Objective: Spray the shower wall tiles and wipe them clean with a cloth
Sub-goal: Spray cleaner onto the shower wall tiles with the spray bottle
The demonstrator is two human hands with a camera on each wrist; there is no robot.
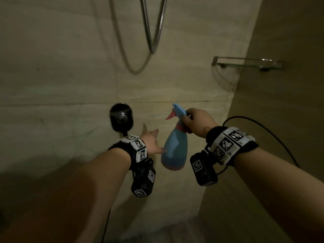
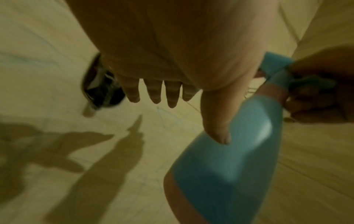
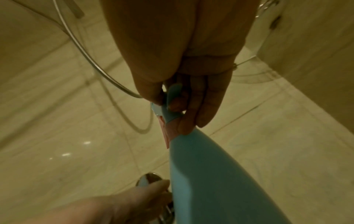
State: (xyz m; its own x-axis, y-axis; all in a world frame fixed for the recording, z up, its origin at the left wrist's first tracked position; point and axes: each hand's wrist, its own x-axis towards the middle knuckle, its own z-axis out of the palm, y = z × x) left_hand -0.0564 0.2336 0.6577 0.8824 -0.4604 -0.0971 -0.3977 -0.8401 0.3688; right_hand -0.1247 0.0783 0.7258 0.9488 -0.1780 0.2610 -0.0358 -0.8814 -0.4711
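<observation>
A blue spray bottle (image 1: 173, 151) with a pink trigger hangs in front of the beige shower wall tiles (image 1: 61, 67), gripped at its neck by the person's right hand (image 1: 198, 121), whose fingers (image 3: 203, 106) curl closed around the sprayer head. The nozzle points toward the wall, away from the fingers. Just left of the bottle, the left hand (image 1: 150, 142) reaches forward with fingers (image 2: 153, 92) straight and spread, holding nothing; its thumb lies against or just beside the bottle's body, though contact cannot be confirmed. Beyond the left fingertips, a dark round shower valve (image 1: 121, 118) is mounted on the wall, near a horizontal grout line that crosses behind both hands. Above the fingers, a metal shower hose (image 1: 133, 50) loops down the tiles. Up and to the right of the right hand, a glass corner shelf (image 1: 245, 64) sits where the tiled wall meets a side wall (image 1: 280, 120), a vertical edge close beside the right wrist. To the left of the left hand the tile surface runs broad and unbroken. Shadows of hands and bottle fall across the tiles below the left fingers. The room is dimly lit, and both wrists carry black bands with patterned markers and small camera units.
</observation>
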